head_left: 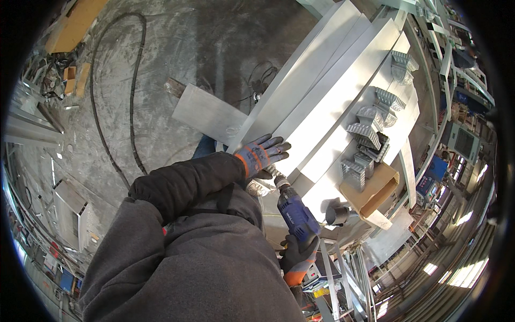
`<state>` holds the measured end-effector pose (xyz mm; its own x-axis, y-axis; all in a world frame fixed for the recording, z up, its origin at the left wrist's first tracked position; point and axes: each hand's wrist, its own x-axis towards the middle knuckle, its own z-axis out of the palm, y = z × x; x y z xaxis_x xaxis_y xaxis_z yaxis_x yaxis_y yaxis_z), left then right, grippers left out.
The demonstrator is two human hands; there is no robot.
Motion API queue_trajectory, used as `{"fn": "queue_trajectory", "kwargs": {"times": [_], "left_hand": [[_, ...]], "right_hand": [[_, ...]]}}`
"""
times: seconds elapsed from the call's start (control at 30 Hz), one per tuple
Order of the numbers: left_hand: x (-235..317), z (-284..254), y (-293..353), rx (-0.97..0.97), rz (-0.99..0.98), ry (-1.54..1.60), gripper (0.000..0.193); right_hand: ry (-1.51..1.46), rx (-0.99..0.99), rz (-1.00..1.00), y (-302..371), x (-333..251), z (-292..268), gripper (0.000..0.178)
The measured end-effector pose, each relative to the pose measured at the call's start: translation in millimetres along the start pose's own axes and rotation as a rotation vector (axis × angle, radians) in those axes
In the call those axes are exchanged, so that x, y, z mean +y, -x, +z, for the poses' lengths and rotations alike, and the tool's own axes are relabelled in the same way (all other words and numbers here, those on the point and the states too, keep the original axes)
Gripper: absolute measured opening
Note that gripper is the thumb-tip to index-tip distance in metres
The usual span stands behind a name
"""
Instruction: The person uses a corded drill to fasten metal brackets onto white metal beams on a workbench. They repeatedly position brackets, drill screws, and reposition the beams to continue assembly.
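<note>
My left hand point(261, 154), in a grey glove with an orange cuff, lies with outstretched fingers at the near end of a long pale metal profile point(322, 115). My right hand point(298, 254), gloved too, is wrapped round the handle of a blue power drill point(298, 214). The drill's chuck points up and left, toward the profile's end, just below my left fingers. Beside the chuck is a silvery ornate casting point(260, 188), partly hidden by my sleeve and hand. Whether the drill's tip touches it, I cannot tell.
Several ribbed metal castings point(370, 126) stand on the profiles to the right. Near them are an open cardboard box point(377, 189) and a dark cup-shaped thing point(337, 213). A flat metal piece point(206, 112) juts out left. A black hose point(134, 91) loops over the concrete floor.
</note>
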<state>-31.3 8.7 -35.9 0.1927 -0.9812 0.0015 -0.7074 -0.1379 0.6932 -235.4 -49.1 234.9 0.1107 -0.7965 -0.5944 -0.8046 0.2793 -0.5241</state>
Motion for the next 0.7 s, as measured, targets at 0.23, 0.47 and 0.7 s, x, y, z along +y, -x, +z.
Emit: {"fn": "queue_trajectory", "kwargs": {"times": [0.23, 0.47, 0.7], "left_hand": [[7.5, 11.0, -1.8, 0.012, -0.063, 0.078, 0.084], [15.6, -7.7, -1.9, -0.097, -0.084, 0.002, 0.079], [119.1, -69.2, -19.7, 0.232, 0.365, 0.941, 0.066]], "right_hand": [[0.196, -0.020, -0.126, -6.6, 4.7, -3.8, 0.056], [0.366, -0.268, -0.424, -27.0, 3.0, -13.0, 0.089], [0.596, -0.541, -0.487, -52.8, -31.2, -30.4, 0.079]]}}
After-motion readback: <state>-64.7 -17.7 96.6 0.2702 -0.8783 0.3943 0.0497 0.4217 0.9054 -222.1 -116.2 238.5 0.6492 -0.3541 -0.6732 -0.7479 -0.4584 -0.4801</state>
